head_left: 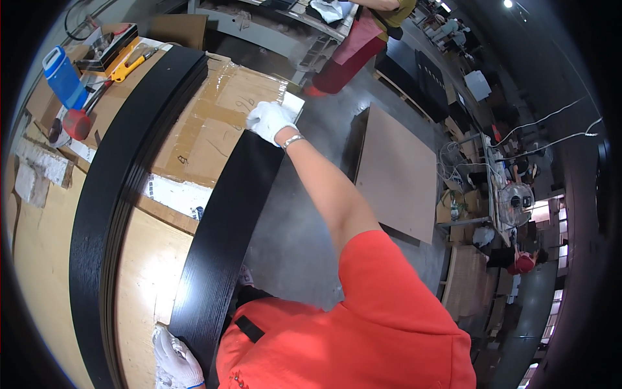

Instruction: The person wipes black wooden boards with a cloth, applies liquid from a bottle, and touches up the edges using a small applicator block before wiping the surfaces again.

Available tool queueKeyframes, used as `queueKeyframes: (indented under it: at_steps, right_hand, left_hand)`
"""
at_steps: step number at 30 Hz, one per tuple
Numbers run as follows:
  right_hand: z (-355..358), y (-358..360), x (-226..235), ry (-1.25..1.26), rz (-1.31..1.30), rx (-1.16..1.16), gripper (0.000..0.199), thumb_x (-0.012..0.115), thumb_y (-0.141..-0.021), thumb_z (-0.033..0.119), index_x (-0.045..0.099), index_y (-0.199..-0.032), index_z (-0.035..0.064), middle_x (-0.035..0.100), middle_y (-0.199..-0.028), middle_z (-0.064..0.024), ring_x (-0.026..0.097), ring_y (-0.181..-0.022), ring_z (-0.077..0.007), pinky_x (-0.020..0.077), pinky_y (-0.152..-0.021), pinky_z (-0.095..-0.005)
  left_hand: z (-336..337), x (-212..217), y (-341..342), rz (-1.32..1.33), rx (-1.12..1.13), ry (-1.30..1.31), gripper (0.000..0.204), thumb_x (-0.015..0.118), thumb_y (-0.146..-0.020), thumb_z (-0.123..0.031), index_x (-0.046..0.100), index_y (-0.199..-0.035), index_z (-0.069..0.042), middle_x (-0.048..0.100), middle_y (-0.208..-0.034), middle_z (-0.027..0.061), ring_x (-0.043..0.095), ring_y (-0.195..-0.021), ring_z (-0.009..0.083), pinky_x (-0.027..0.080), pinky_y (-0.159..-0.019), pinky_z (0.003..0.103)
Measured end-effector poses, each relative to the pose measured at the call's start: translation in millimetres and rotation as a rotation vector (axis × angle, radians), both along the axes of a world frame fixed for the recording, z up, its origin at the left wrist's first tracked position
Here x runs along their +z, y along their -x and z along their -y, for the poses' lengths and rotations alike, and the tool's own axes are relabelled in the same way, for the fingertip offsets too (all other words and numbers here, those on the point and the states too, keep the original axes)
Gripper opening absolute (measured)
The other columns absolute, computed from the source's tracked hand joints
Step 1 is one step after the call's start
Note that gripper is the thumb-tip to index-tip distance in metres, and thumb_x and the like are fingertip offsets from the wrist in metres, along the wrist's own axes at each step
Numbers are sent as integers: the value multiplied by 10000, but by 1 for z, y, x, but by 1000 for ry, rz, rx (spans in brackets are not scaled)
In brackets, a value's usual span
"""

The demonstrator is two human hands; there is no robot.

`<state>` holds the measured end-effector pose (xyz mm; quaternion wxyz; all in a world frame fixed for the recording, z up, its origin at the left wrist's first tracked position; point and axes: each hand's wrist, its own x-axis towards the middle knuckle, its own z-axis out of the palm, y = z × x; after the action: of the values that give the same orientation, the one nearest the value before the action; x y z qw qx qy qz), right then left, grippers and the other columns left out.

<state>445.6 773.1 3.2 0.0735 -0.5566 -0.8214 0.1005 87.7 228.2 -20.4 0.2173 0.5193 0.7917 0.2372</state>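
A long black board (223,227) with a fine grain lies lengthwise before me along the bench's near edge. At its far end is my right hand (269,123) in a white glove, fingers curled; what they close on is hidden. A small white piece (293,105) sits just beyond that hand. My left hand (176,360), gloved too, lies with fingers stretched out beside the board's near end, close to some white material on the bench. Further left, a stack of similar black boards (139,136) stands parallel to this one.
A taped cardboard sheet (217,120) covers the bench's far part. A blue bottle (65,78), a yellow-handled cutter (131,65) and a red tape roll (76,124) lie at far left. A large brown panel (398,172) stands to the right. Another person in a red apron (350,61) works beyond.
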Motion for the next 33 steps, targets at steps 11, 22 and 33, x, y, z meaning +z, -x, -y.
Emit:
queueKeyframes:
  at_steps: [11,22,33]
  right_hand:
    - [-1,-9,-4,-40,-23,15,189,727,-786,187,816,-953,177,725,-1036,-102,657,-1024,-361,535,-924,-447]
    - [47,34,18,-82,-505,-72,84,708,-833,172,776,-864,134,689,-933,-125,664,-937,-330,535,-854,-429]
    - [219,208,3,184,-640,513,129,709,-876,150,744,-979,79,724,-975,-111,686,-924,-289,539,-821,-405]
  left_hand:
    - [9,-7,11,140,-11,-42,500,339,-1093,-235,400,-1523,12,530,-1493,158,506,-1346,268,450,-1074,343]
    - [-18,32,-9,384,125,50,416,464,-1043,-147,533,-1407,42,589,-1381,214,551,-1271,299,469,-1050,344]
    - [-31,57,-8,-115,31,-173,273,600,-872,-115,642,-1126,-22,659,-1090,240,611,-1061,449,485,-959,511]
